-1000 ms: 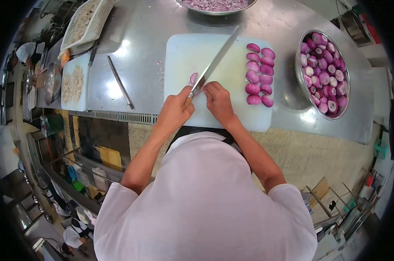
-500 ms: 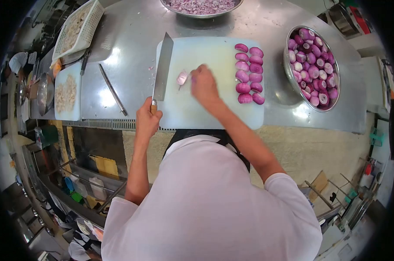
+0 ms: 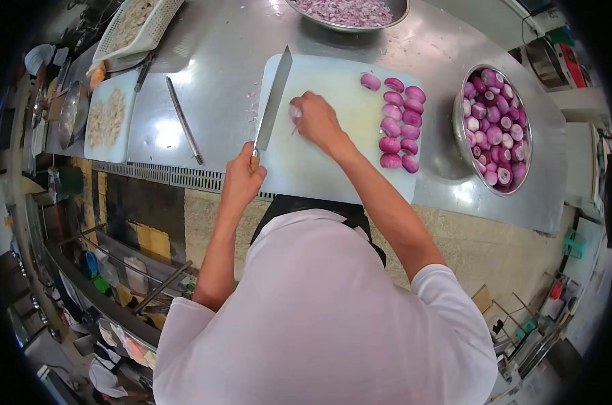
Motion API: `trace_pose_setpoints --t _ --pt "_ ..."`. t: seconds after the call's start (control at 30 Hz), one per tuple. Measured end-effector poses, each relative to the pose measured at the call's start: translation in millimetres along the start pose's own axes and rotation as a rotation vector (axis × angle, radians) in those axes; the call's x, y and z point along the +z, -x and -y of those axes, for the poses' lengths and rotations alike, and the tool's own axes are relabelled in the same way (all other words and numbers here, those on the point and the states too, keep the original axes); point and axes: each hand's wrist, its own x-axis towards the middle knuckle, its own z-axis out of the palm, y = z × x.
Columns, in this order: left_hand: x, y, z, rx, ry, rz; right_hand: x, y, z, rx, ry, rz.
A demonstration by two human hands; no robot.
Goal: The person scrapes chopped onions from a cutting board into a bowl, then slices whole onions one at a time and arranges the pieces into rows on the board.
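Note:
My left hand (image 3: 244,177) is closed around the wooden handle of a broad-bladed kitchen knife (image 3: 274,101), whose blade points away from me over the left side of the white cutting board (image 3: 333,169). My right hand (image 3: 316,120) has its fingers closed on a pale onion half (image 3: 294,112) near the board's middle; the fingers hide much of it. Purple onion halves (image 3: 412,118) stand in two columns along the board's right side. One more onion half (image 3: 370,82) lies to the left of their far end.
A steel bowl of peeled purple onions (image 3: 469,156) stands at the right. At the far edge is a bowl of chopped onion (image 3: 350,27). Leftward lie a metal rod (image 3: 183,120), a second board (image 3: 120,152) with pale chopped pieces, and a white basket (image 3: 159,30).
An onion half now lies beside the far end of the columns. My right hand has closed over the pale half that lay on the board. The camera view has shifted.

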Motion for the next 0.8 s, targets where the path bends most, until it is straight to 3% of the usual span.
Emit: trace_pose_setpoints --t 0.1,0.33,0.43,0.5,0.8 --pt "2 -1 5 0.001 0.006 -0.008 -8 18 -4 -0.128 -0.142 -0.126" --pt "-8 6 -16 -0.027 -0.006 0.008 -19 69 -11 -0.248 -0.259 -0.208" --pt "-3 11 -25 -0.048 0.035 0.066 -11 66 -14 -0.116 -0.22 -0.263" --pt "8 11 -25 0.126 0.108 -0.022 -6 63 -13 -0.094 -0.253 -0.18" --pt "27 4 -42 0.172 0.008 0.051 -3 64 -3 -0.145 -0.209 -0.17"
